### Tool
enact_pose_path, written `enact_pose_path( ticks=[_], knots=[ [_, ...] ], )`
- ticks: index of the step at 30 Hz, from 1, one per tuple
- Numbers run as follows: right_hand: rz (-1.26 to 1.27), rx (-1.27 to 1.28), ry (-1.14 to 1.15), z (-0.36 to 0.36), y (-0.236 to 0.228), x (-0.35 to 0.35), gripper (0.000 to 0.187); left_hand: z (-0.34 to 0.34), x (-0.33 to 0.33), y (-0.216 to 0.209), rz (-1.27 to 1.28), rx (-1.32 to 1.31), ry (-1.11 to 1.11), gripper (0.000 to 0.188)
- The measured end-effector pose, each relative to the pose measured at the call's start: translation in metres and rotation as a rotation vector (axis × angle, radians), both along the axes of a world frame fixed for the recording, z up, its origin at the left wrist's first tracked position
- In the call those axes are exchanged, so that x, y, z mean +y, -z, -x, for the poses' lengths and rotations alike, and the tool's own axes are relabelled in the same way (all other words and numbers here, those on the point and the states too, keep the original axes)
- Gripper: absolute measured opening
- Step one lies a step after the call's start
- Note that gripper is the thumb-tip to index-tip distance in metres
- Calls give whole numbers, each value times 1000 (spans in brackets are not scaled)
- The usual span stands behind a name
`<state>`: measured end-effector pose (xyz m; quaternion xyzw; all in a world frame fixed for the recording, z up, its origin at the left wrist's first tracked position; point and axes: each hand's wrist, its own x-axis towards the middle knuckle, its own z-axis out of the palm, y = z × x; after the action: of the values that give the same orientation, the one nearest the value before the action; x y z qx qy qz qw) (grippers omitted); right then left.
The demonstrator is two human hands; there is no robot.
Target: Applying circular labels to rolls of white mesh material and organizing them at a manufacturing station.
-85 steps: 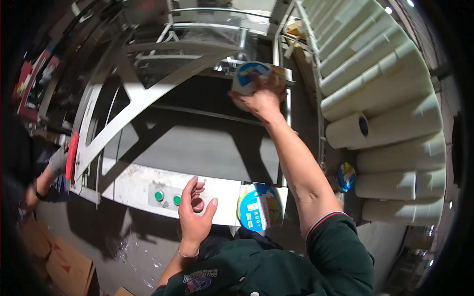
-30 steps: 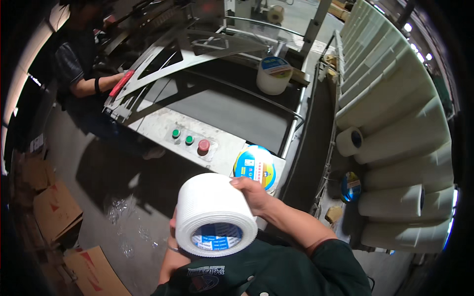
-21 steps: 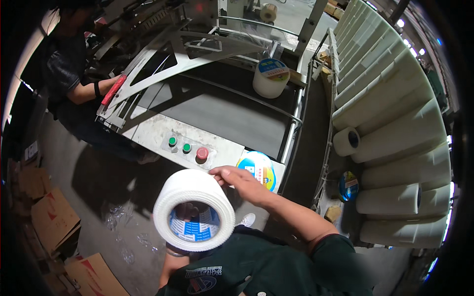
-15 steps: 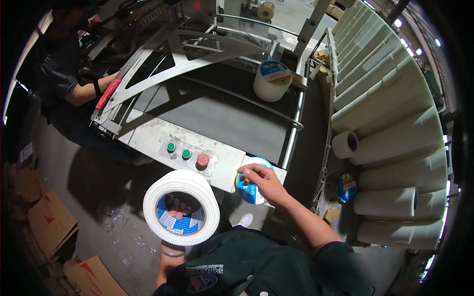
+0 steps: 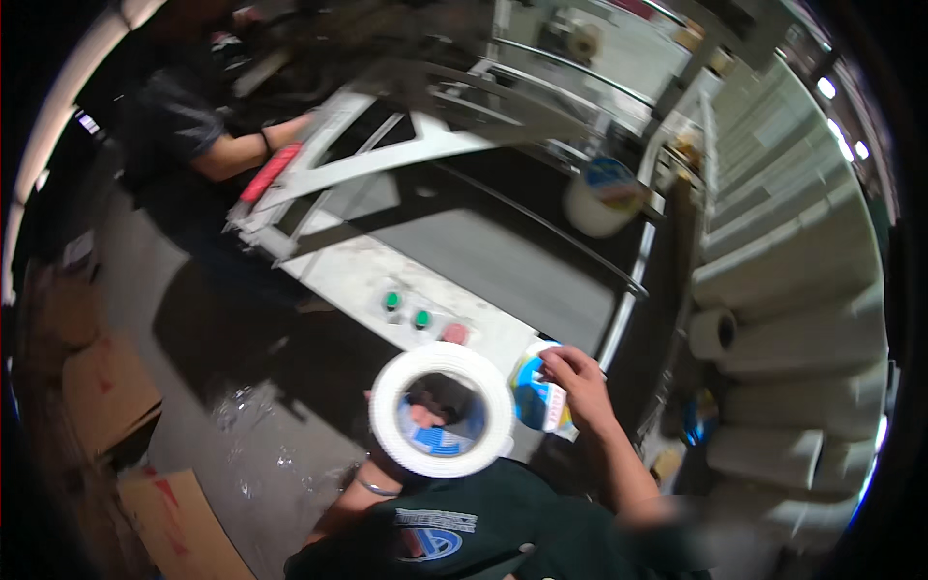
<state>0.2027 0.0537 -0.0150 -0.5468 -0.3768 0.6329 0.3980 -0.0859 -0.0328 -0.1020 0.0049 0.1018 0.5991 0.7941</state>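
Observation:
A thick white ring-shaped roll of mesh-like tape (image 5: 391,411) with a blue printed core is held up in front of me. My left hand (image 5: 423,416) is behind it, and its curled fingers show through the core's hole. To the right, my right hand (image 5: 577,382) is closed, thumb and fingertips pinched at the upper edge of a round blue, yellow and white label (image 5: 530,391). This label is at the near right corner of the machine's white panel (image 5: 362,266). Blur hides whether one label or a stack of them is there.
Green buttons (image 5: 422,318) and a red button (image 5: 454,333) stand on the panel. A wrapped roll with a label (image 5: 604,203) is on the machine's dark bed. Large white rolls (image 5: 773,367) line the right. At left are a co-worker (image 5: 188,126) and cardboard boxes (image 5: 111,391).
The view has shifted, moving the machine rightward in the picture. The tape roll is now closer to my right hand, and the right fingers have closed on the label's edge.

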Motion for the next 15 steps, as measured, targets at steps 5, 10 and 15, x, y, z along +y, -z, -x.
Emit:
enact_pose_path(
  ticks=[5, 10, 15],
  knots=[
    [-10, 64, 69, 5, -5, -15, 22, 5, -2, -14, -80, -253, 56, 71],
    [-23, 70, 79, 2, -13, -32, 20, -1, -19, -49, -97, -227, 14, 66],
    [-41, 111, 44, -16, -14, -55, 20, -17, -50, -53, -141, -199, -7, 62]
  ],
)
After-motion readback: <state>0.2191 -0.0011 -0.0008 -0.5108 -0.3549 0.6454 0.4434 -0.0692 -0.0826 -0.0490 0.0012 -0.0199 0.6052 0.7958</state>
